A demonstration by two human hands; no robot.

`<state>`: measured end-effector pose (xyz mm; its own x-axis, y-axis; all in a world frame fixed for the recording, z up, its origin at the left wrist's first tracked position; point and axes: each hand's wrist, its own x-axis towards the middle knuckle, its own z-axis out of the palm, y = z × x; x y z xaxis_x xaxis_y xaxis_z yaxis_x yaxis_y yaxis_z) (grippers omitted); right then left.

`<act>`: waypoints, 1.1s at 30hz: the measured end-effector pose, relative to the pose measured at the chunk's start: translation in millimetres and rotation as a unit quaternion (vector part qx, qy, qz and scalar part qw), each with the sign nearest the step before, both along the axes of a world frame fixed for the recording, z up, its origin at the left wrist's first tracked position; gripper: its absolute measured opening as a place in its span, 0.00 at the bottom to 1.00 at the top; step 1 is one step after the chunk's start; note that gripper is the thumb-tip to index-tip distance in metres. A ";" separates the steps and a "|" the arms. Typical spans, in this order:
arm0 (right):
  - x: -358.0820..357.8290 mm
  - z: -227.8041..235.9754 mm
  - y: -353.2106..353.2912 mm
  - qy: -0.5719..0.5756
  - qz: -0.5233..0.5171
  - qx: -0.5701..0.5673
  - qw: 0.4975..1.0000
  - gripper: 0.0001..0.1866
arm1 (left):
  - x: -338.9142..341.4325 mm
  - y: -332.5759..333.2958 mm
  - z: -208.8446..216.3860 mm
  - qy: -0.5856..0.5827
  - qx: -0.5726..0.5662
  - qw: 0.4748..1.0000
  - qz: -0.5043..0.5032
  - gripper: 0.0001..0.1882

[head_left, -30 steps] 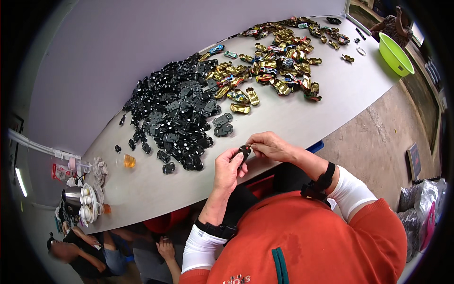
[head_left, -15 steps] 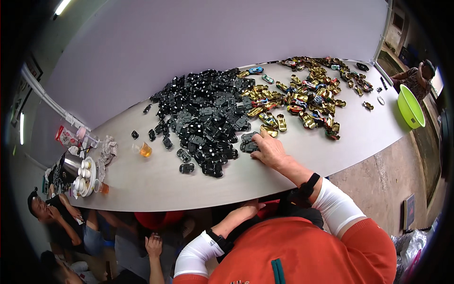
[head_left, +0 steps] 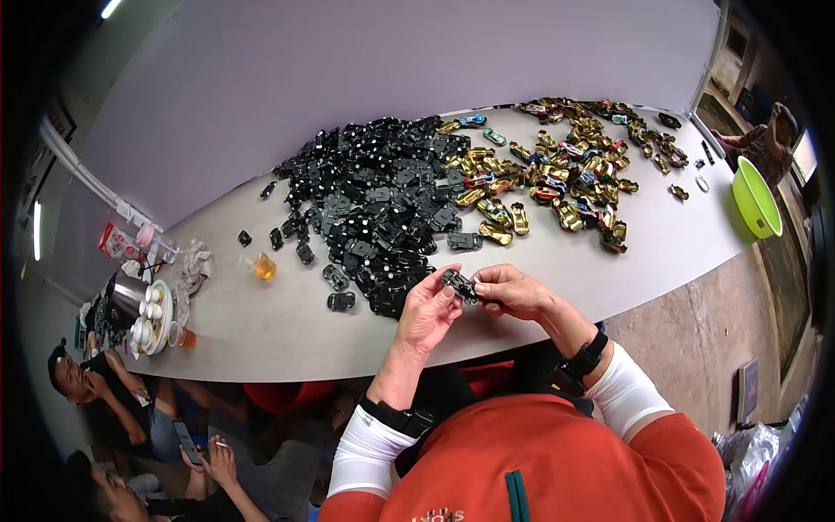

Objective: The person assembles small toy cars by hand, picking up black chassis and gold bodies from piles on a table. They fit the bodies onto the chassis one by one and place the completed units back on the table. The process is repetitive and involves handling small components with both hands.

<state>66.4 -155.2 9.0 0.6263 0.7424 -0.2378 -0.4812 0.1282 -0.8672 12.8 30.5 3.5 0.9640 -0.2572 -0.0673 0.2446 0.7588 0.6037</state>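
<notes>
Close to the table's front edge, my left hand and my right hand meet over a dark toy car base. Fingers of both hands pinch it, the left at one end and the right at the other. Something small and dark shows under my right fingers, too hidden to name. Beyond my hands lies a big heap of black and grey toy car bases. One single base rests on the table at the heap's right side. To the right spreads a pile of gold and coloured toy cars.
At the left stand a cup of amber drink, a tray of small white cups and a crumpled cloth. A lime green basin sits at the right table edge. Two people are at the lower left; another is far right.
My right hand has drawn back from the heap's edge toward me with a toy car base. My left hand has risen from below the table edge and now grips it too.
</notes>
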 end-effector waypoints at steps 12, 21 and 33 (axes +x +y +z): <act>-15.9 23.0 -2.7 -0.316 -0.126 -0.138 0.930 0.11 | -9.1 9.7 -3.2 0.054 0.033 0.992 -0.110 0.14; -9.2 3.5 13.1 0.109 -0.177 0.013 0.978 0.05 | -17.0 -2.0 -2.7 -0.020 0.049 0.998 0.029 0.16; 4.6 -1.2 3.8 -0.443 -0.282 -0.290 0.800 0.10 | -18.3 -0.8 -11.5 -0.078 0.123 0.969 0.201 0.18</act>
